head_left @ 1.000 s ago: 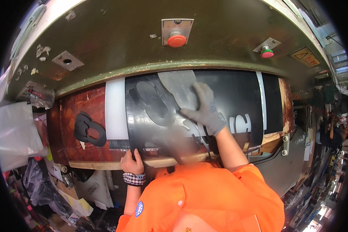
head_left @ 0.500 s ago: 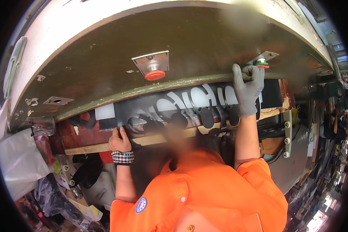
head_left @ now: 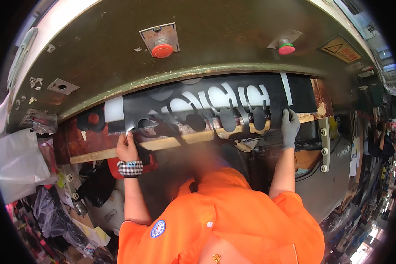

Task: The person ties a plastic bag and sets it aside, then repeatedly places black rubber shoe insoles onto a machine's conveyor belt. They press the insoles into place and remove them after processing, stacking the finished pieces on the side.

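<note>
A black flexible sheet (head_left: 275, 99) with several curved cut-out openings lies across the machine's bed, its near edge hanging past the wooden front strip. Rounded black pieces of the same material (head_left: 228, 124) show at the openings. My left hand (head_left: 127, 148), bare with a checked band at the wrist, pinches the sheet's near left corner. At the near right corner, my right hand (head_left: 290, 128), in a grey glove, has its fingers closed on the edge. White board (head_left: 115, 109) shows beside the sheet and through the openings.
Above the bed hangs a dark green machine beam (head_left: 224, 44) with a red mushroom button (head_left: 162, 49) and a pink-and-green button (head_left: 286, 48). A wooden strip (head_left: 92, 155) edges the bed. Plastic bags (head_left: 22, 160) hang at left; a red container (head_left: 150, 163) sits below.
My right hand has come down from the pink-and-green button and taken hold of the sheet's near right corner. The sheet has shifted toward me, and my left hand now pinches its left corner.
</note>
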Demonstrator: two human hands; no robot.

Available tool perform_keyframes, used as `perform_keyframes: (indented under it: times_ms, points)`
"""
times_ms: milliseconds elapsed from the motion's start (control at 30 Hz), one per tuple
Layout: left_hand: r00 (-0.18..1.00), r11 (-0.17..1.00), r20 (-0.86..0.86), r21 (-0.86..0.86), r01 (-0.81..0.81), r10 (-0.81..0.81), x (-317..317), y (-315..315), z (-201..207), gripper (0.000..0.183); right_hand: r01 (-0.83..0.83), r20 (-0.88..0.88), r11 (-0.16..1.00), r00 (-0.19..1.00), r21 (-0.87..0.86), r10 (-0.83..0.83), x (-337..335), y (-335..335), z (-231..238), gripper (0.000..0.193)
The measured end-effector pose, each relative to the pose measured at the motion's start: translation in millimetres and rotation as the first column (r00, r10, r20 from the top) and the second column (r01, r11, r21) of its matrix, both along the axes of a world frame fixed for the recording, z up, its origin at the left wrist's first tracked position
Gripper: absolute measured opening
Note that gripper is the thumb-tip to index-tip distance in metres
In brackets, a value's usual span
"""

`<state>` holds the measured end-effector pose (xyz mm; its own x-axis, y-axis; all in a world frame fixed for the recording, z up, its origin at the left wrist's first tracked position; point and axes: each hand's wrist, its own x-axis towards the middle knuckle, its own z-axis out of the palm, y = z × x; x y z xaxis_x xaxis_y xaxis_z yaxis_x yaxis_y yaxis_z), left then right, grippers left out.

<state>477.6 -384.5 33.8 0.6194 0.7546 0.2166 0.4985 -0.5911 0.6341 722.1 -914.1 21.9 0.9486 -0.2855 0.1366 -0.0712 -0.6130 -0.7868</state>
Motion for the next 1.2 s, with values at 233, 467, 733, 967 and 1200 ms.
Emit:
perform_keyframes:
  times_ms: [233, 467, 733, 967, 1200]
  points:
    - [0.991, 0.958, 0.123, -0.271, 0.091, -0.059, -64.7, -33.2, 11.9, 0.030, 0.240, 0.203, 0.959, 0.957, -0.152, -0.207, -47.0, 44.2, 50.4, 0.038]
    - [0.966, 0.993, -0.251, -0.110, 0.040, -0.067, -114.9, -55.9, 11.3, 0.035, -0.588, 0.169, 0.613, 0.635, -0.528, 0.754, -101.6, 251.8, 55.9, 0.085]
    - [0.978, 0.989, -0.170, -0.101, 0.104, -0.120, -182.4, -92.1, 7.5, 0.035, -0.561, -0.026, 0.674, 0.759, 0.481, 0.650, -129.3, 217.1, 85.8, 0.089]
    - [0.973, 0.987, -0.174, -0.071, 0.144, -0.155, -187.2, -89.1, 4.7, 0.027, -0.529, 0.156, 0.831, 0.818, -0.172, 0.553, -115.2, 167.5, 92.8, 0.093]
    - [0.985, 0.993, -0.132, -0.047, 0.107, -0.113, -144.9, -74.6, 4.5, 0.027, -0.484, 0.164, 0.776, 0.796, -0.405, 0.582, -86.7, 183.1, 47.6, 0.093]
